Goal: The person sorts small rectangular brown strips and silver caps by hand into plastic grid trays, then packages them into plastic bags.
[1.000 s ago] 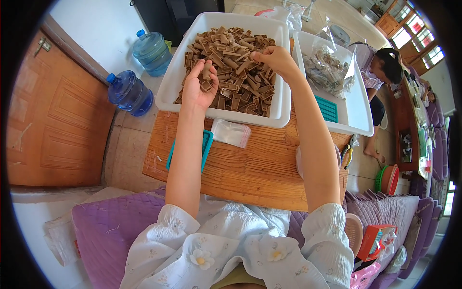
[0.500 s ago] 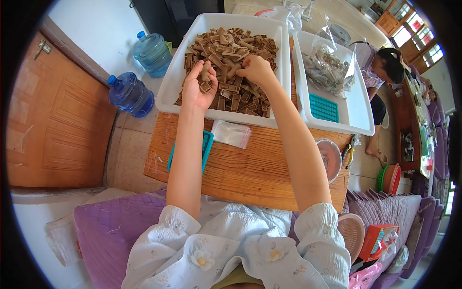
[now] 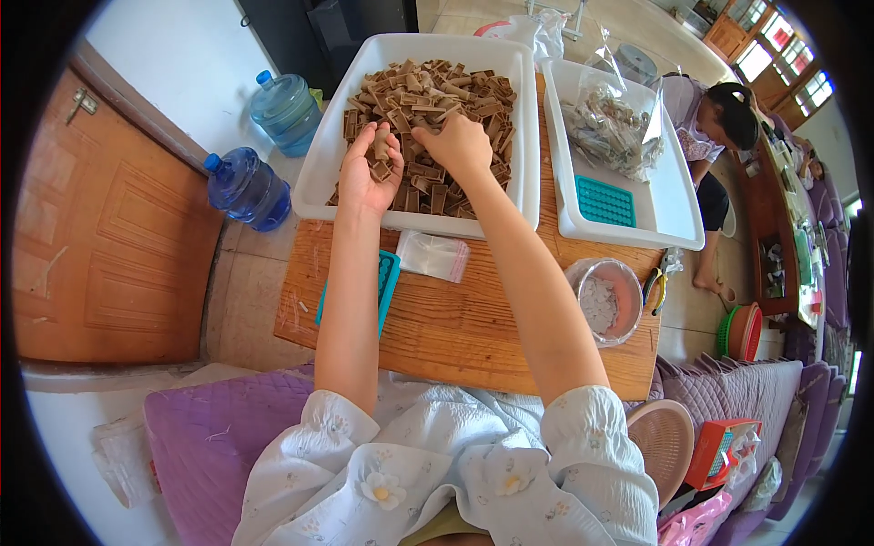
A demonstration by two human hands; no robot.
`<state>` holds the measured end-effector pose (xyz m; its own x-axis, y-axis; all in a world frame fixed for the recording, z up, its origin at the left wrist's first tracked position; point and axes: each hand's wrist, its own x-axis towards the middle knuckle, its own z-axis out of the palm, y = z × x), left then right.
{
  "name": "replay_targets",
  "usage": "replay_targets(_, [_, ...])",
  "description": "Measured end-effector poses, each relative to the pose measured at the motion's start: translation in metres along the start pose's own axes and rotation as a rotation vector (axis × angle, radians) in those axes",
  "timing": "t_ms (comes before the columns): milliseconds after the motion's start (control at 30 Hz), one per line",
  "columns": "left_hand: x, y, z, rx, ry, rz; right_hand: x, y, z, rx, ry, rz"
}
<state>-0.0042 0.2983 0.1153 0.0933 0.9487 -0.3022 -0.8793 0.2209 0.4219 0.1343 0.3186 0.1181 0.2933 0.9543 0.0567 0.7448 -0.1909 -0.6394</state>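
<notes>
A white plastic tub (image 3: 312, 173) holds a heap of small brown moulded pieces (image 3: 432, 82), some trough-shaped and some like short tubes. Over the near left of the heap my left hand (image 3: 369, 182) is turned palm up, its fingers curled round a few brown pieces (image 3: 381, 146). My right hand (image 3: 462, 148) reaches into the middle of the heap, just right of the left one. Its thumb and fingers close on a brown piece, partly hidden by the hand.
A second white tub (image 3: 669, 218) at right holds bagged parts (image 3: 612, 132) and a teal grid tray (image 3: 605, 201). On the wooden table (image 3: 455, 332) lie a teal tray (image 3: 389, 282), clear bags (image 3: 433, 256), a round tub (image 3: 605, 305) and pliers (image 3: 657, 280). Another person (image 3: 706, 118) sits at right.
My right hand has moved left and slightly nearer, closer to the left hand. The left hand still cups brown pieces. The view has shifted slightly, and the round tub shows more fully.
</notes>
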Motion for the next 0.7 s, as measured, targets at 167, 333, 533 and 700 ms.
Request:
replay_targets(167, [0.0,0.0,0.0,0.012,-0.013,0.002,-0.002,-0.003,-0.024,0.174,-0.114,0.059])
replay_targets(333, [0.002,-0.004,-0.002,-0.058,-0.118,-0.019,0.006,0.039,-0.057,1.235,-0.463,0.226])
replay_targets(533, [-0.009,0.001,-0.013,-0.198,-0.314,0.045,-0.078,0.056,-0.077,2.126,-0.562,0.348])
replay_targets(700, [-0.075,-0.029,-0.012,-0.37,-0.391,0.114,-0.165,0.068,-0.096,2.189,-0.472,0.442])
